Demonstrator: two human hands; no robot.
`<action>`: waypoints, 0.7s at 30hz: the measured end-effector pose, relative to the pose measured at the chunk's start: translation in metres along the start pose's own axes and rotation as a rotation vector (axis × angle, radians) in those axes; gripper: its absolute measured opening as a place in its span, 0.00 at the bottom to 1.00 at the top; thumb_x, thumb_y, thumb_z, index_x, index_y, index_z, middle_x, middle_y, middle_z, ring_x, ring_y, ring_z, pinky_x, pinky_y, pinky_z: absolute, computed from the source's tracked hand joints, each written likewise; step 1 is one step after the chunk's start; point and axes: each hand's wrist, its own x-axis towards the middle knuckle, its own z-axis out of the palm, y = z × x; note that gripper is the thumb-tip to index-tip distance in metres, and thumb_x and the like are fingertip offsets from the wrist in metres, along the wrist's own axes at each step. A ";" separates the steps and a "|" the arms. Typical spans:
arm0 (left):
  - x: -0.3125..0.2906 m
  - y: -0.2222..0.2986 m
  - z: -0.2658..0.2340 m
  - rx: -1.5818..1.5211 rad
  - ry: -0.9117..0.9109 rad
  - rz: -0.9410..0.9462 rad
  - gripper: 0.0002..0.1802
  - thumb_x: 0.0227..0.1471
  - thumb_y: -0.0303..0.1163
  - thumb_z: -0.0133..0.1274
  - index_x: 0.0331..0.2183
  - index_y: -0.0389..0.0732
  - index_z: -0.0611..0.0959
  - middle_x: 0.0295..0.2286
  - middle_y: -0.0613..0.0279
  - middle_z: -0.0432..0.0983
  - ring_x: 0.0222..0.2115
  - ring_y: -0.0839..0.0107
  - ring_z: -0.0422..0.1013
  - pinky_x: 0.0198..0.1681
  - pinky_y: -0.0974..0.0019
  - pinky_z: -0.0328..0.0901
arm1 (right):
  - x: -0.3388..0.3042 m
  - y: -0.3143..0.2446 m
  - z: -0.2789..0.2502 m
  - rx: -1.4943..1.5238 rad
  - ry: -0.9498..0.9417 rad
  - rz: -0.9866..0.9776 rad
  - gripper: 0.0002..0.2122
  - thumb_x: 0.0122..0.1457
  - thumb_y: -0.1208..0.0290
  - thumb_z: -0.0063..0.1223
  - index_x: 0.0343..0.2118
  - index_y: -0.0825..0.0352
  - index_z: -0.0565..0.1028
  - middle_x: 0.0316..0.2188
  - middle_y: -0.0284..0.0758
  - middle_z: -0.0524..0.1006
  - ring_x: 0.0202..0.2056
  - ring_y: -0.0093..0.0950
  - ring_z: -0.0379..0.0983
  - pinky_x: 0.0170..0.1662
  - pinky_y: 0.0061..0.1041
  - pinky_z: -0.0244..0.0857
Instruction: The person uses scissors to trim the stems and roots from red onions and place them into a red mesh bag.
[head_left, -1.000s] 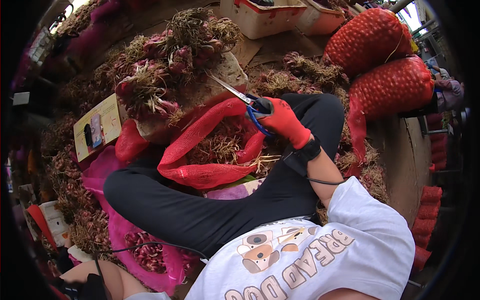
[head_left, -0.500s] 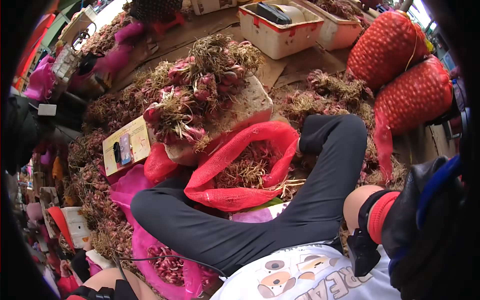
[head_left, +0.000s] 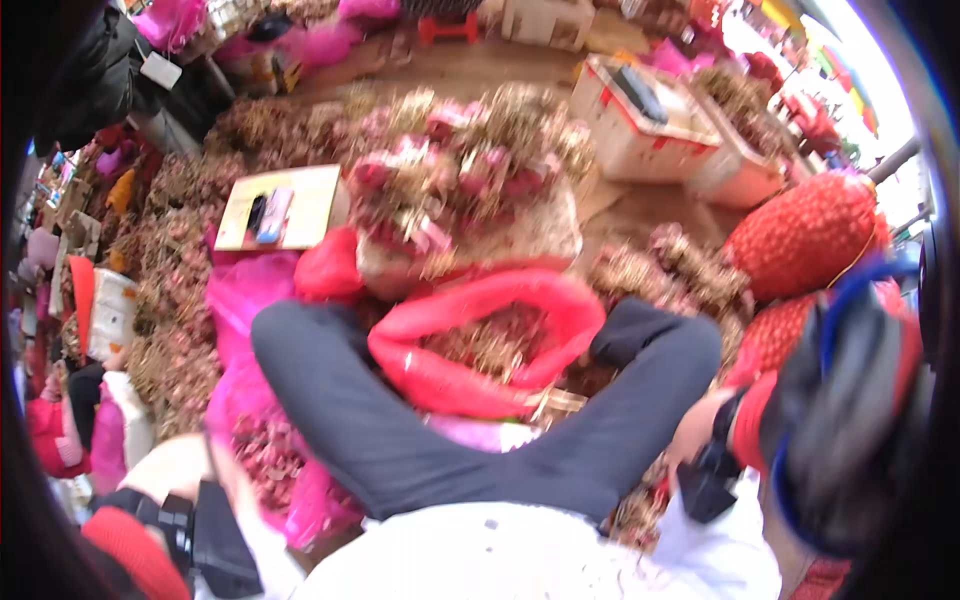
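Observation:
My right hand, in a black glove with blue edging and a red cuff, is raised at the right edge. Motion smears its fingers, so its grip does not show. At the lower left only the red cuff and strapped wrist of my left hand are plain; its fingers are hidden. Between my legs lies a red mesh bag, its mouth spread round dry trimmings. Just beyond it, bunches of small red onions with dry, stringy ends are heaped on a pale foam block.
A yellowish board with a phone on it lies left of the block. Loose onions spread along the left. White foam boxes stand at the back right. Filled red net sacks lie at the right, and a magenta bag beside my left leg.
The view has tilted up and swung, so the heap and bag appear lower. Both forearms show more, and my gloved right hand appears blurred at the right.

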 end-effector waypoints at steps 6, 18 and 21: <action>0.002 -0.008 -0.006 0.009 -0.006 0.007 0.25 0.45 0.46 0.50 0.41 0.39 0.75 0.37 0.56 0.72 0.33 0.58 0.70 0.36 0.59 0.68 | 0.073 -0.092 -0.100 -1.468 -0.098 -0.853 0.30 0.60 0.45 0.41 0.47 0.74 0.69 0.32 0.38 0.77 0.26 0.22 0.72 0.27 0.17 0.65; 0.019 -0.003 -0.001 -0.032 -0.043 -0.016 0.26 0.43 0.47 0.51 0.42 0.40 0.75 0.38 0.57 0.72 0.35 0.57 0.70 0.37 0.57 0.67 | 0.031 -0.075 -0.144 -1.332 0.017 -0.691 0.22 0.59 0.59 0.45 0.44 0.78 0.67 0.27 0.40 0.73 0.17 0.24 0.67 0.21 0.18 0.61; 0.011 -0.005 -0.005 -0.017 -0.037 -0.099 0.27 0.42 0.47 0.51 0.42 0.41 0.75 0.38 0.57 0.72 0.36 0.57 0.70 0.37 0.57 0.67 | 0.026 -0.050 -0.124 -1.383 -0.202 -0.729 0.22 0.59 0.58 0.45 0.44 0.78 0.68 0.27 0.40 0.74 0.17 0.24 0.67 0.20 0.18 0.61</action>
